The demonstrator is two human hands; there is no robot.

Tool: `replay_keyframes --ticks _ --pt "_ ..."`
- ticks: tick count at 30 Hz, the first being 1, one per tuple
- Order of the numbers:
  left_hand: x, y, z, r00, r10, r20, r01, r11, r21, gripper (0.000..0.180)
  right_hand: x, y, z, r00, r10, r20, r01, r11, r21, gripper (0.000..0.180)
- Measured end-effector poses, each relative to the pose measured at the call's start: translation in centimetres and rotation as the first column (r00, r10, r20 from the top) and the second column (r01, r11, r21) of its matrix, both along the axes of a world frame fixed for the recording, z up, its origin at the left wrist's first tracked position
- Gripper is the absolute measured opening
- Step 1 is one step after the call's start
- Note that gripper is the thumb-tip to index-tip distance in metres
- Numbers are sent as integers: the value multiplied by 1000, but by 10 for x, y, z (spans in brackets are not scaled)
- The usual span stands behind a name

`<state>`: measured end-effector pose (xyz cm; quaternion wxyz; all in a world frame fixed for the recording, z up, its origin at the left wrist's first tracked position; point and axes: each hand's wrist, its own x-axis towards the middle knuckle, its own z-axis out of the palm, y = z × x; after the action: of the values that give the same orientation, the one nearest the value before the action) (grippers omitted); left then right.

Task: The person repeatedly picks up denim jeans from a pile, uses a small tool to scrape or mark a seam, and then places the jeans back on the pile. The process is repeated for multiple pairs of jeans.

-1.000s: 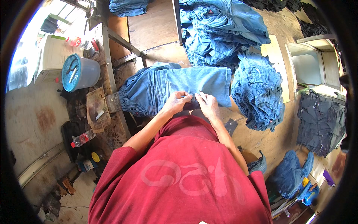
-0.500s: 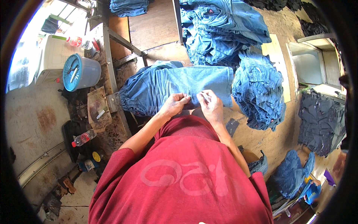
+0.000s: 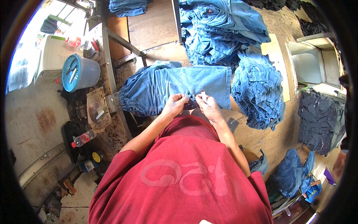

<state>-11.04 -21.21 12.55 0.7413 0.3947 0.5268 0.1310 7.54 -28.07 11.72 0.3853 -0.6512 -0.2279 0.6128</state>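
A pair of blue denim pants [image 3: 160, 87] lies spread in front of me, its gathered waist to the left and a straight leg hem to the right. At the near edge of the denim, my left hand [image 3: 174, 106] pinches a fold of cloth between thumb and fingers. Just to its right, my right hand [image 3: 210, 109] is closed around a small pale stick-like piece [image 3: 203, 96] with a dark reddish end, which points up over the denim. What its lower fingers touch is hidden. The two hands are close together but apart.
Tall denim stacks [image 3: 223, 30] rise beyond the pants, and a gathered denim pile [image 3: 257, 89] stands right of them. Black garments [image 3: 321, 123] are stacked far right. A lidded bucket [image 3: 87, 72] and a plastic bottle [image 3: 84, 138] are at left. More denim [image 3: 291, 171] hangs lower right.
The fingers of my right hand have shifted slightly, and the pale piece now stands more upright with its dark end showing. My left hand keeps its pinch in nearly the same place.
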Motion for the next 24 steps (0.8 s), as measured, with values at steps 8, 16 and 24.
replay_keyframes --ticks 8,16,24 --pt "1 1 7 1000 -17 2 17 997 70 19 -5 3 10 885 168 434 -268 947 180 26" --pt "1 -3 -4 999 42 -28 -41 999 27 20 -1 -3 7 959 -23 -281 29 999 15 19" --pt "-4 8 19 999 -25 -25 23 996 -83 27 -4 -8 2 998 31 58 -41 984 173 21"
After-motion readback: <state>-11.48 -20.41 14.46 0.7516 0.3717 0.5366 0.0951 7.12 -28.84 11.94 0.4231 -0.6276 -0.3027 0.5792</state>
